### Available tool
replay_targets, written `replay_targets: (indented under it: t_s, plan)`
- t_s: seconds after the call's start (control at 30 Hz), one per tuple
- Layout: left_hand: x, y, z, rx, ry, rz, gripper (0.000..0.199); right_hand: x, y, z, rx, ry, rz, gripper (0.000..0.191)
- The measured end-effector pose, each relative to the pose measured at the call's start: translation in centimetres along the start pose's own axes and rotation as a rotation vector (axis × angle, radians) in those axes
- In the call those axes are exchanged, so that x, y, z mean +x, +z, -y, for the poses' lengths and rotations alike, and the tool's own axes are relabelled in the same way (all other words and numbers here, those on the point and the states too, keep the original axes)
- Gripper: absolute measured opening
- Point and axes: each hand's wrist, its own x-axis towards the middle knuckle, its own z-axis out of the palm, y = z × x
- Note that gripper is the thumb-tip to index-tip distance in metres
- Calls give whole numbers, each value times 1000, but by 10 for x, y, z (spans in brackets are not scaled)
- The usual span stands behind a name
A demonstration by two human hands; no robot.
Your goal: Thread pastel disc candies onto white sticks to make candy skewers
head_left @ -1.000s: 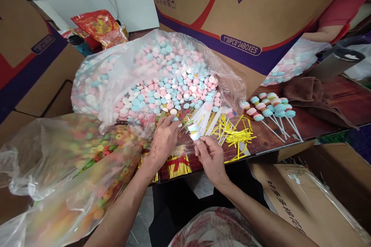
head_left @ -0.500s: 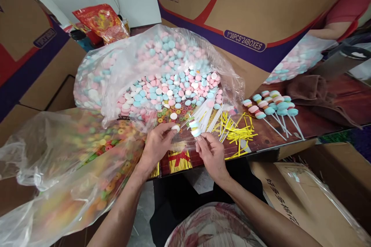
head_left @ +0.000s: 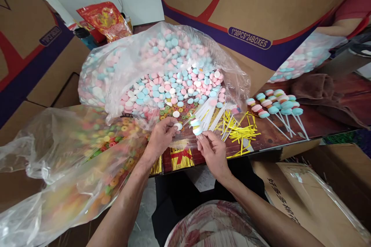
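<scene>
My left hand (head_left: 162, 134) pinches a round white candy (head_left: 178, 126) between thumb and fingertips, just above the table. Beside it, my right hand (head_left: 213, 152) is closed on a candy skewer (head_left: 196, 128), whose stacked blue, yellow and white pieces stand upright over the fingertips. The two hands are a short way apart. Another white candy (head_left: 176, 114) lies just beyond the left fingertips. Behind the hands, a clear plastic bag spills pink, blue and white candies (head_left: 174, 88). White sticks (head_left: 206, 114) fan out behind the skewer.
Yellow twist ties (head_left: 242, 131) lie right of the sticks. Finished candy skewers (head_left: 279, 105) rest further right. A bag of ring candies (head_left: 116, 154) lies at left. Large cartons (head_left: 208, 11) stand behind; an open carton (head_left: 315, 197) sits low at right. A person's arm (head_left: 337, 29) shows at upper right.
The view has shifted slightly, moving the scene a little to the right. My left hand still pinches the white candy, and the right keeps its hold on the skewer.
</scene>
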Motion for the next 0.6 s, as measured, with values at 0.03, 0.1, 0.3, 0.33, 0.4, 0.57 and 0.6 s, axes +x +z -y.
replay_targets:
  t_s: [0.03, 0.1, 0.3, 0.33, 0.4, 0.57, 0.6]
  plan:
    - [0, 0, 3, 18, 22, -11, 18, 0, 0, 0, -5, 0, 5, 32]
    - [1, 1, 10, 101, 76, -41, 20, 0, -1, 0, -13, -5, 12, 33]
    - [-3, 3, 13, 520, 309, -84, 31, 1, -1, -2, -22, -15, 25, 32]
    - [-5, 4, 12, 556, 330, -82, 31, 1, -1, -2, -21, -15, 27, 32]
    - [-10, 6, 11, 591, 359, -84, 32, 1, -1, -3, -19, -17, 30, 31]
    - [-18, 8, 12, 466, 288, -153, 21, 1, 0, 0, -17, -29, 50, 28]
    - [-18, 8, 12, 389, 252, -182, 22, 0, 0, 1, -27, -32, 66, 28]
